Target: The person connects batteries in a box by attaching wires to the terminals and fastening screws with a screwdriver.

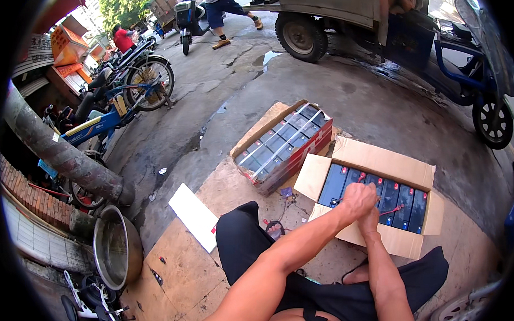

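Both hands work over a box of batteries on the ground.

The left hand (358, 199) is curled into a fist above the right hand (370, 220), pinching a red wire (390, 211); the right's grip is hidden beneath it. Under them sits the open cardboard box (381, 162) of dark batteries (403, 203). Just beyond, farther left, lies a strapped battery pack (285, 145); a white board (194, 215) lies well left.

A street-side repair spot: cracked pavement (345, 95), parked electric bikes (105, 117), boxed batteries (377, 199) on cardboard.
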The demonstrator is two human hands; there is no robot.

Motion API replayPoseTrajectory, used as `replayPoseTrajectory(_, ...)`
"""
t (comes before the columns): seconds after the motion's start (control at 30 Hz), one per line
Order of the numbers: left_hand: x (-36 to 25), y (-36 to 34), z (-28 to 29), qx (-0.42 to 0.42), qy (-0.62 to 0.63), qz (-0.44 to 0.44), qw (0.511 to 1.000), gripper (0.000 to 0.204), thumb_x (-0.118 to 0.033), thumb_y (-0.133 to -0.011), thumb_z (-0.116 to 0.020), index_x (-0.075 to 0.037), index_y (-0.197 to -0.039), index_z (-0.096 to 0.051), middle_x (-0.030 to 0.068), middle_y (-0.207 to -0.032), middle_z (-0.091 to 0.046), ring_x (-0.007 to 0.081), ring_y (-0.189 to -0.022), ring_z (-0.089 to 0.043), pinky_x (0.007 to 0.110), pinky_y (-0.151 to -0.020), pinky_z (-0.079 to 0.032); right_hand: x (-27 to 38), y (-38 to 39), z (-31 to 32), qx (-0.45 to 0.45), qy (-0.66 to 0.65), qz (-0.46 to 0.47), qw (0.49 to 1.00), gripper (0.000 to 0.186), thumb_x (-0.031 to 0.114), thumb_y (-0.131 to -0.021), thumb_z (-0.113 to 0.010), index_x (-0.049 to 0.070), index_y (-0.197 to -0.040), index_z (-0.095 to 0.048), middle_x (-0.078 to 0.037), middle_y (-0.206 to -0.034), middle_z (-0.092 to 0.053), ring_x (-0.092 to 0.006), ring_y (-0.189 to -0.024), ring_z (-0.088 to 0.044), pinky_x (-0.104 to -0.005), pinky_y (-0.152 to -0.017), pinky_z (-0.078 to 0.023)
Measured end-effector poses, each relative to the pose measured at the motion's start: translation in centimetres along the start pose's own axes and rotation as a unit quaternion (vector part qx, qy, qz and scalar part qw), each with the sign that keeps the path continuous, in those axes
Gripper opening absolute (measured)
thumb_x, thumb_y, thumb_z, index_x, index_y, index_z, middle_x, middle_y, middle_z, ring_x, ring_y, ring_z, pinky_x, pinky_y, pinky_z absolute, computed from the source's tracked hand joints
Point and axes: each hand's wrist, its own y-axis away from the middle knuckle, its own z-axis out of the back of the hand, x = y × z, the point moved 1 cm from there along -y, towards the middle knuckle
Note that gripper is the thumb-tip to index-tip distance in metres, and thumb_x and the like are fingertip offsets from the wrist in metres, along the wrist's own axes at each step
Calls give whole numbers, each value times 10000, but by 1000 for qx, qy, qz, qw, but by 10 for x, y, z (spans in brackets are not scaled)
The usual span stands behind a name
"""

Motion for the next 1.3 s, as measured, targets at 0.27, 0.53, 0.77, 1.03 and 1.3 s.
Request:
replayPoseTrajectory(0.27,15,9,-16,-102,18,-143,984,189,-128,-759,-600,-2,-885,-536,172,-879,-581,333,-904,-614,417,-693,-523,19,14,1,-115,-159,100,975,372,337,-878,-578,60,-1125,-568,-170,-1050,-651,-346,-992,-617,-423,-771,-487)
replayPoseTrajectory(0.53,8,12,-6,-29,-19,-36,999,178,-139,-759,-594,-17,-879,-544,149,-831,-594,299,-825,-625,412,-692,-512,6,8,6,-105,-152,14,983,307,324,-898,-562,64,-1060,-573,-184,-987,-649,-379,-957,-612,-415,-781,-477)
replayPoseTrajectory(0.77,20,14,-14,-197,-41,-156,967,151,-190,-791,-577,-43,-823,-567,137,-711,-628,300,-673,-634,391,-652,-508,37,13,13,-164,-203,95,961,252,254,-852,-610,55,-1002,-573,-184,-965,-642,-375,-939,-612,-413,-759,-473)
replayPoseTrajectory(1.03,29,13,-17,-44,12,14,999,172,-195,-796,-567,-35,-857,-552,149,-808,-615,318,-774,-618,441,-701,-488,44,10,19,-97,-140,-20,985,264,223,-839,-612,33,-1019,-580,-168,-928,-613,-357,-906,-602,-400,-771,-459)
replayPoseTrajectory(1.3,23,18,-2,9,-2,-16,1000,184,-179,-811,-550,-26,-914,-540,166,-848,-617,322,-817,-620,414,-686,-496,24,9,5,-84,-191,-11,978,311,281,-882,-573,35,-1071,-555,-190,-1020,-608,-352,-997,-586,-397,-805,-452)
